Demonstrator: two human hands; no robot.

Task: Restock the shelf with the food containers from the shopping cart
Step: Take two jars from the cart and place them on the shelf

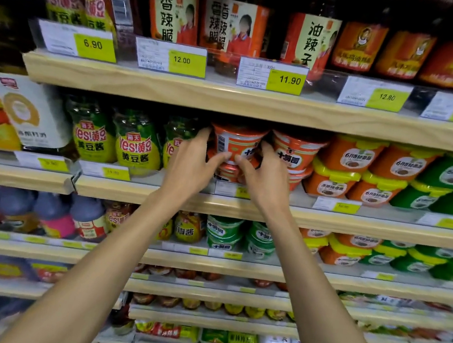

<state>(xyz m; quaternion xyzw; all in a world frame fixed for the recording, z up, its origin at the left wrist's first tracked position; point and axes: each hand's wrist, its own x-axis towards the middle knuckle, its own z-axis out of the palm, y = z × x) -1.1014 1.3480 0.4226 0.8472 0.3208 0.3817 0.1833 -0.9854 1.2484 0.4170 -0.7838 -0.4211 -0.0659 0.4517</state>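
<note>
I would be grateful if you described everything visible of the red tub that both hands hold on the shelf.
The red tub is a round, glossy, plastic-looking container, wider at its rim, with a white barcode panel and dark characters on its front. It stands upright atop a similar tub, on the shelf, beside an identical stack. The left hand and right hand grip its sides, thumbs in front. Its top is in shadow.
</note>
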